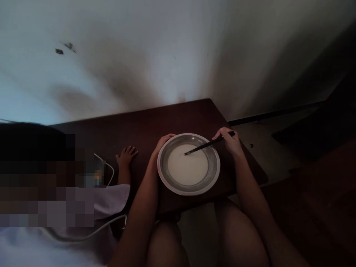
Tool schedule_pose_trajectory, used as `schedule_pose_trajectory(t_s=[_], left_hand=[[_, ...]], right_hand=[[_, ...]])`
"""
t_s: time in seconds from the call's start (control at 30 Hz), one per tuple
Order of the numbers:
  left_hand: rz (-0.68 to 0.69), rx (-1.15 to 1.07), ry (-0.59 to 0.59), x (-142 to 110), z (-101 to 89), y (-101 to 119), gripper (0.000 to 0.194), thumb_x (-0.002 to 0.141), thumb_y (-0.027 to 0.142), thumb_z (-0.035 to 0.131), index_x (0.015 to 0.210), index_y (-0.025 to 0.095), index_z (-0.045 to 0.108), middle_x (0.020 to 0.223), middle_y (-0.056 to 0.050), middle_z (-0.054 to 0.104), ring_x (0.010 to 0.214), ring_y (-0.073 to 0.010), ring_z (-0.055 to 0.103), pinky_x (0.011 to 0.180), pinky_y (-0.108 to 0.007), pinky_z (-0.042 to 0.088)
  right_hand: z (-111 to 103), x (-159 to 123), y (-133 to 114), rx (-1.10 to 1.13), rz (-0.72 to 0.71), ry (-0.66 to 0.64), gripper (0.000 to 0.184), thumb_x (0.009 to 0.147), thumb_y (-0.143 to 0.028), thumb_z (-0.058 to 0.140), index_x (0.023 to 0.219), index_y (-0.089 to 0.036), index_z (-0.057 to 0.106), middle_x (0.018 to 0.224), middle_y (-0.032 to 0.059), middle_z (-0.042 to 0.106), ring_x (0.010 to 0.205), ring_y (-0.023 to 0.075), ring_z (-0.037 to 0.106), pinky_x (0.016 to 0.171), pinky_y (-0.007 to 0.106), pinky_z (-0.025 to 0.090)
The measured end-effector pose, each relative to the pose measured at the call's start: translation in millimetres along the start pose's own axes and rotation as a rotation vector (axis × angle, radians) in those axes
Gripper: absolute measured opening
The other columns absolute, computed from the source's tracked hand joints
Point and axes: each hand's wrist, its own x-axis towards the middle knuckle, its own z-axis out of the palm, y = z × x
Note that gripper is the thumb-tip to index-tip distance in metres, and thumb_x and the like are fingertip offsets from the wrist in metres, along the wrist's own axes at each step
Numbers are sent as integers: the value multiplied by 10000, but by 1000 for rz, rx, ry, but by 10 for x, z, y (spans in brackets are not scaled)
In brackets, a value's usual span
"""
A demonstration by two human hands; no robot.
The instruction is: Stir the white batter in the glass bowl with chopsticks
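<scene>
Metal bowl (191, 192), one, stood on worktop (133, 128) | pale liquid (187, 170): already in, looked fairly even | right grip (229, 141): held dark utensil (200, 147), tip in liquid; stirring seemed unfinished | left grip (164, 142): touched bowl's rim, closure hidden

A pale wall (125, 48) spans the top of the frame, brighter and bluish at left, shadowed at right, with dark marks (59, 51) at upper left. Centre, a dark reddish table (167, 115); right of it, dim floor (246, 135) and a black skirting strip (278, 112).
</scene>
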Motion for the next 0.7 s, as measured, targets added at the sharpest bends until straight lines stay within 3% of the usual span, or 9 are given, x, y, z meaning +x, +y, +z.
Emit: schedule_pose_trajectory(t_s=[0.07, 0.23, 0.4, 0.57, 0.7], left_hand=[[-3, -22, -18, -6, 1, 11, 156, 777, 324, 558, 768, 242, 689, 911, -43, 722, 978, -266, 612, 859, -362, 463], [-53, 0, -2, 6, -3, 16, 169, 789, 310, 537, 800, 225, 683, 981, -56, 728, 1029, -279, 611, 867, -379, 460], [-34, -24, -16, 20, -18, -17, 156, 781, 303, 557, 798, 232, 695, 986, -55, 728, 1041, -288, 605, 872, -390, 444], [-22, -48, -13, 35, -27, -48, 155, 784, 298, 554, 790, 241, 699, 958, -49, 720, 1016, -276, 599, 872, -386, 448], [-5, -18, -5, 53, -32, -61, 166, 784, 308, 546, 797, 240, 696, 951, -44, 721, 1028, -279, 587, 889, -384, 441]], right_hand=[[-4, -2, 4, 59, 30, 27, 454, 877, -595, 601, 617, -230, 678, 540, 0, 639, 563, 163, 620, 612, 300, 494], [31, -21, -23, 25, 69, -172, 441, 885, -582, 600, 658, -222, 713, 644, 27, 706, 645, 170, 652, 651, 299, 504], [15, -15, -17, 62, 26, 13, 468, 868, -613, 604, 612, -229, 681, 545, 3, 649, 571, 165, 629, 618, 297, 492], [40, -30, -29, 59, 90, -182, 434, 864, -596, 622, 671, -219, 718, 623, 23, 702, 621, 177, 659, 638, 304, 513], [16, -19, -25, 49, 21, 1, 452, 871, -596, 611, 634, -220, 691, 587, 9, 673, 591, 162, 641, 643, 296, 505]])
